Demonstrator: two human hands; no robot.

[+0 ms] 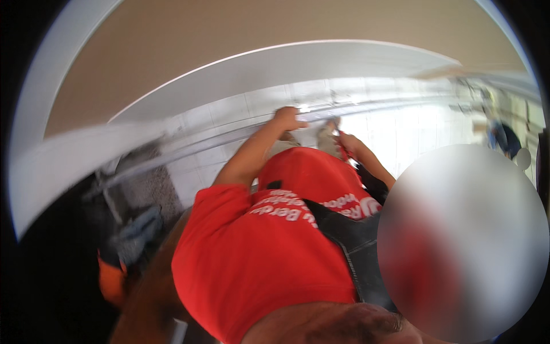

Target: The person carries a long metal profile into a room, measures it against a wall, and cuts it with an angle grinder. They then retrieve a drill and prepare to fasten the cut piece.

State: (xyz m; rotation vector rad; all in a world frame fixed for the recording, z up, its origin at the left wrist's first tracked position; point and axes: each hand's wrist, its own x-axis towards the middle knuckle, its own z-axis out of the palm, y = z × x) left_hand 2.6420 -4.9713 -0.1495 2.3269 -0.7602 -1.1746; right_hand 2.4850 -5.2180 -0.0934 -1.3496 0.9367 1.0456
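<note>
A long grey metal rail (212,140) runs from the lower left across to the right in front of me. My left hand (288,118) is closed around it near the middle, with the thumb pointing right. Closer to my body and further right, my right hand (352,144) is closed on a red-handled tool (345,150). That tool's working end is smeared by motion, so its exact kind is unclear. My feet and light trousers (327,140) show below the hands.
White floor tiles (195,178) lie beneath the rail. A pale wall panel (275,69) curves across the far side. At the left are a speckled dark patch (152,189) and a blurred grey-blue object (140,232). Another person (504,139) is at the far right.
</note>
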